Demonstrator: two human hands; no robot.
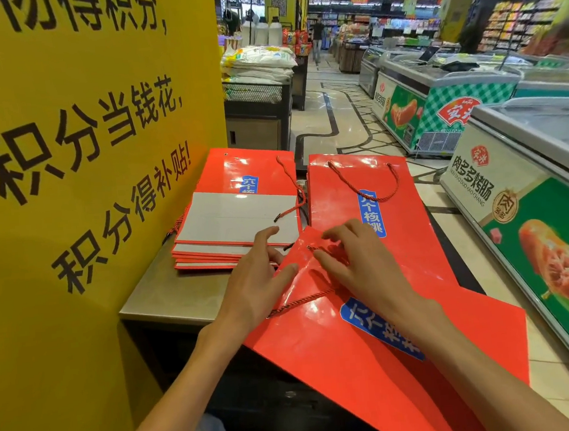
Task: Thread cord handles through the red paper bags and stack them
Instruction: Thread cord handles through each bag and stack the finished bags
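Head view: a glossy flat red paper bag (370,311) lies tilted over the steel desk (166,294) edge. Left hand (255,286) presses it, fingers straight; right hand (359,263) pinches the thin red twisted cord (301,299) near the punched hole. Light, slippery, creasable, it seems best held near that hole.

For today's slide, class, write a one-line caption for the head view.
Left hand steadies a red paper bag while the right hand works a cord at its hole.

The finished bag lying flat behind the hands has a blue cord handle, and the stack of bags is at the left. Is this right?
Not quite. In the head view the finished bag has a red cord handle, not blue; only its label is blue. The stack of bags is indeed at the left.
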